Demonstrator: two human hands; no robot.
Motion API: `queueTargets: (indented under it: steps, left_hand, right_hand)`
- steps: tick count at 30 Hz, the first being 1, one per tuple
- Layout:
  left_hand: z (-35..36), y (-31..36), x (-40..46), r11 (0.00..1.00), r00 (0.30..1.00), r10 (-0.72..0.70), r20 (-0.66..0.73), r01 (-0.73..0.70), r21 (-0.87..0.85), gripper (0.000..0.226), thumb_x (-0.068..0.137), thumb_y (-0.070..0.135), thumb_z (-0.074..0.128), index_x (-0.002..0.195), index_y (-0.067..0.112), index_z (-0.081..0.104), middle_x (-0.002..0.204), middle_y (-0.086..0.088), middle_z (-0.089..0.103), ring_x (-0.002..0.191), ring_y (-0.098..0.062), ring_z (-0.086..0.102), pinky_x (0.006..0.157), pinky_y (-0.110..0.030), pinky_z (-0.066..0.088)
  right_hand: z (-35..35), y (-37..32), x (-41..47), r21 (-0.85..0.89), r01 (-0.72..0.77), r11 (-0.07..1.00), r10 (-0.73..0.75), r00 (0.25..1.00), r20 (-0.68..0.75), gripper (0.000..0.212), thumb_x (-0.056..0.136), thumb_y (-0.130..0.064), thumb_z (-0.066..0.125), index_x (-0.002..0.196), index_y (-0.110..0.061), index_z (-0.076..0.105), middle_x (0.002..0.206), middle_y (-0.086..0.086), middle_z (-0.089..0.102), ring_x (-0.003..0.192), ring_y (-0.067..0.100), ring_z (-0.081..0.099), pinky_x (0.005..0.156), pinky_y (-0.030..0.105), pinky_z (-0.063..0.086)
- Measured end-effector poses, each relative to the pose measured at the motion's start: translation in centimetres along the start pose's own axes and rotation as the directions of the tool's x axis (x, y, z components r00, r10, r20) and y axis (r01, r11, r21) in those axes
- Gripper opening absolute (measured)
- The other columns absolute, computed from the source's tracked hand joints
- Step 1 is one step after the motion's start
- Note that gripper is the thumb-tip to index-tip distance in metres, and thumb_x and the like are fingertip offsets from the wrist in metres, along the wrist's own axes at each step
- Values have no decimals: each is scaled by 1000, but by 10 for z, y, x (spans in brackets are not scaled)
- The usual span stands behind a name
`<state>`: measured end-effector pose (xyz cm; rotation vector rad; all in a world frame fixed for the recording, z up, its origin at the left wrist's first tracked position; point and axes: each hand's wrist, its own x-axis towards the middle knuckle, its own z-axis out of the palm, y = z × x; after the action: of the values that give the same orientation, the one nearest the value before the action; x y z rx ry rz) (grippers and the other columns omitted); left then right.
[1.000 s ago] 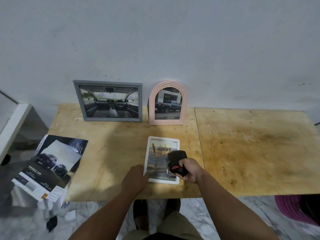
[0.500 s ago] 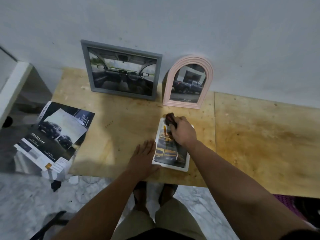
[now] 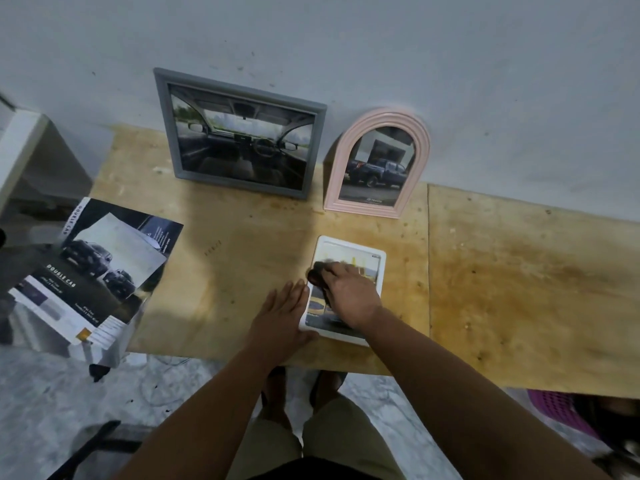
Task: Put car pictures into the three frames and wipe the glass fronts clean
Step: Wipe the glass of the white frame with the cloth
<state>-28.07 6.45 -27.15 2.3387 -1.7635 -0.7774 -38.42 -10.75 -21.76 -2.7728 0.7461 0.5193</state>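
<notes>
White frame [image 3: 348,289] lies flat: right hand [image 3: 349,299] grips dark cloth [image 3: 320,275], left hand [image 3: 282,317] flat alongside.

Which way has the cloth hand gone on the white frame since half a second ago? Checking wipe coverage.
Yes: the right hand moved from the white frame's far end toward its middle.

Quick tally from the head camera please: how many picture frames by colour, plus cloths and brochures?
Grey frame, leaning on the wall: 1
Pink arched frame, leaning on the wall: 1
White frame, flat on the table: 1
Dark cloth, in the right hand: 1
Car brochure: 1
Total: 5
</notes>
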Motion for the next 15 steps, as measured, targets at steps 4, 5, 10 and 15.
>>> queueTargets:
  steps: [4, 5, 10, 15]
  left_hand:
    - [0, -1, 0, 1000, 1000, 5, -12, -5, -12, 90, 88, 69, 36, 157, 12, 24, 166, -3, 13, 154, -24, 11, 123, -50, 17]
    - [1, -1, -1, 1000, 1000, 6, -18, -6, -14, 91, 88, 70, 34, 158, 13, 24, 167, -2, 11, 154, -23, 8, 124, -50, 16]
    - [2, -4, -1, 999, 998, 6, -56, -8, -37, 94, 89, 75, 35, 160, 18, 14, 167, 1, 7, 153, -18, -3, 123, -40, -2]
    - [1, -3, -1, 999, 999, 10, -51, -12, -33, 94, 92, 74, 37, 161, 18, 7, 168, 0, 3, 152, -17, -9, 122, -38, -7]
  right_hand:
    - [4, -5, -22, 39, 65, 997, -65, 998, -10, 49, 98, -23, 59, 146, -18, 54, 143, 6, 55, 126, 33, 53, 92, 46, 51]
    - [2, -5, -26, 82, 85, 993, -85, 996, -3, 49, 98, -23, 58, 146, -19, 54, 144, 5, 55, 125, 32, 54, 93, 44, 51]
    - [-46, 14, -10, 530, -178, 829, 13, 954, 299, 33, 99, -16, 62, 132, -17, 67, 116, 6, 70, 102, 27, 68, 86, 31, 54]
    - [-71, 32, 20, 358, -207, 911, 188, 978, 86, 41, 100, -28, 57, 140, -20, 58, 123, 9, 60, 97, 28, 67, 81, 42, 59]
